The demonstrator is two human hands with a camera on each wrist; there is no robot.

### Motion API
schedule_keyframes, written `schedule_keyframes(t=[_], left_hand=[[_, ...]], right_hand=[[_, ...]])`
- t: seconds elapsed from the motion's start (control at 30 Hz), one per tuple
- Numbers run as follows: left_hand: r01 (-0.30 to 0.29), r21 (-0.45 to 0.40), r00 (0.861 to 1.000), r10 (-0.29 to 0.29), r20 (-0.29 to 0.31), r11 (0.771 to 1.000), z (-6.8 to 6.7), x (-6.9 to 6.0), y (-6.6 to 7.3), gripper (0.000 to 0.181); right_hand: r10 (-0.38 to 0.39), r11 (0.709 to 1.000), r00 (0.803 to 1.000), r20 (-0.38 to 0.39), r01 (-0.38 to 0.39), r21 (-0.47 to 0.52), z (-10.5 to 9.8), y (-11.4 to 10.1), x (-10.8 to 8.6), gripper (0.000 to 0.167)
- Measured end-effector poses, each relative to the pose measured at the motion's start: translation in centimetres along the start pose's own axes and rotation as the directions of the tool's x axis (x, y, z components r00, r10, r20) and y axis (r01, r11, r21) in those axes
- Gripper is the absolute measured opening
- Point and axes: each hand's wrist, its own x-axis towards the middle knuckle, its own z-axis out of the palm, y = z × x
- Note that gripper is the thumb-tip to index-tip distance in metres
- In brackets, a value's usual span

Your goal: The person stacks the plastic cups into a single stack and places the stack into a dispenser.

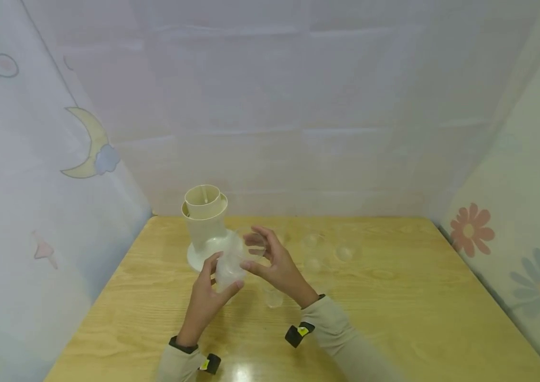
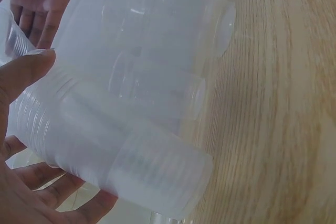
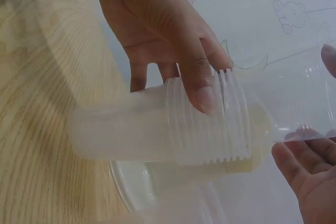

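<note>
My left hand [image 1: 205, 297] grips a stack of clear plastic cups [image 1: 229, 270], thumb on one side and fingers on the other. In the left wrist view the stack [image 2: 157, 166] lies tilted across that hand, and its bunched rims [image 3: 207, 124] show in the right wrist view. My right hand [image 1: 279, 265] holds a single clear cup [image 3: 302, 98] between thumb and fingers, close to the rim end of the stack. Whether this cup touches the stack's rims I cannot tell. Part of the right hand shows at the left wrist view's top left.
Just beyond the left hand stands a cream double-ringed tube [image 1: 205, 223] on a round white base [image 1: 196, 257]. Several clear cups, among them one cup [image 1: 345, 251] and a nearer cup [image 1: 273, 297], stand on the wooden table [image 1: 418, 318]. Patterned cloth walls surround its back and sides.
</note>
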Motion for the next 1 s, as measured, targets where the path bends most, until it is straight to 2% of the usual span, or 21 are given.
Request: schedule_keyframes(t=[0.13,0.33,0.6,0.93,1.0], left_hand=[[-0.009,0.013,1.0,0.009,-0.007,1.0,0.2,0.1,0.0,0.074],[-0.008,0.01,1.0,0.008,-0.002,1.0,0.2,0.1,0.2,0.074],[-0.014,0.01,1.0,0.014,-0.005,1.0,0.3,0.1,0.2,0.076],[-0.004,0.011,1.0,0.004,0.009,1.0,0.1,0.2,0.3,0.076],[-0.001,0.003,1.0,0.001,0.007,1.0,0.1,0.2,0.3,0.075]], right_hand=[[0.017,1.0,1.0,0.004,-0.017,-0.022,0.2,1.8,-0.1,0.078],[0.064,0.993,0.998,0.011,-0.062,-0.104,0.4,2.5,-0.4,0.077],[0.112,0.974,0.993,0.028,-0.104,-0.202,0.5,2.8,-0.7,0.082],[0.104,0.97,0.994,0.038,-0.093,-0.224,0.4,2.9,-0.9,0.081],[0.11,0.97,0.993,0.038,-0.099,-0.221,0.3,2.0,-0.9,0.079]])
